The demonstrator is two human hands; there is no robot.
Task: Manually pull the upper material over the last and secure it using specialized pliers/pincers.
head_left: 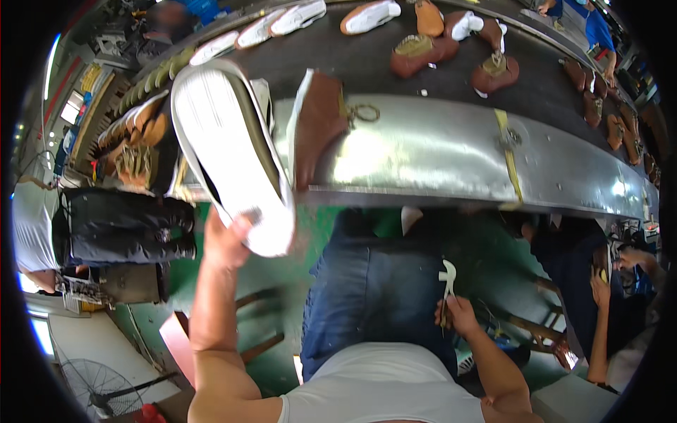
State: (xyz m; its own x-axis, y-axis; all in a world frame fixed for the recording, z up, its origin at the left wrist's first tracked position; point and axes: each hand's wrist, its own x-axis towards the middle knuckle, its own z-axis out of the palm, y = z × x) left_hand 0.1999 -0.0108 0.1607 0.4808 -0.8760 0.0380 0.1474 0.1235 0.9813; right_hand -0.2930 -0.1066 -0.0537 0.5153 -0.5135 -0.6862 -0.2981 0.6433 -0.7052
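My left hand [227,240] is closed on the near end of a white shoe sole [229,134], its thumb on top. The sole is tilted in front of the bench, and an olive-brown band shows inside its raised rim. Just to its right, a brown shoe upper [319,130] with a white edge rests on the metal ledge [430,141]. In my right hand [458,315] is a small claw hammer [448,273], head up, held low beside my right thigh. The fingers wrap its handle.
Brown and white shoes stand along a dark conveyor belt [282,56] beyond the ledge. More shoe parts [141,127] are piled at left. A yellow strip [509,155] crosses the ledge. People stand at both sides; a fan [99,388] is lower left.
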